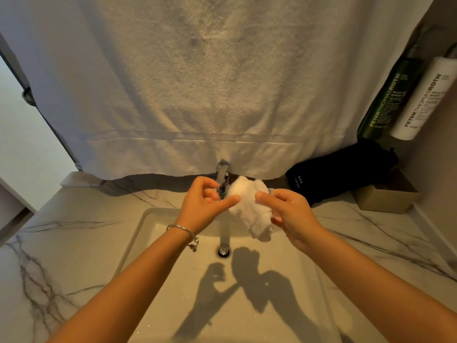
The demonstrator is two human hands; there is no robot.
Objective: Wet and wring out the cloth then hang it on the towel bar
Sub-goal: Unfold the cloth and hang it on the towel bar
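A small white cloth (249, 206) is bunched up above the back of the sink basin (158, 233), just right of the chrome faucet (223, 180). My right hand (289, 214) grips the cloth from the right side. My left hand (205, 204) is at the faucet, fingers curled and apart, its forefinger tip touching the cloth's left edge. A silver bangle sits on my left wrist. Water seems to run from the faucet toward the drain (224, 251). The towel bar is hidden.
A large white towel (197, 82) hangs right behind the faucet. Two bottles, dark green (388, 100) and white (425, 100), are mounted at the right wall. A black pouch (341, 169) and a small cardboard box (385, 196) sit on the marble counter (61, 256).
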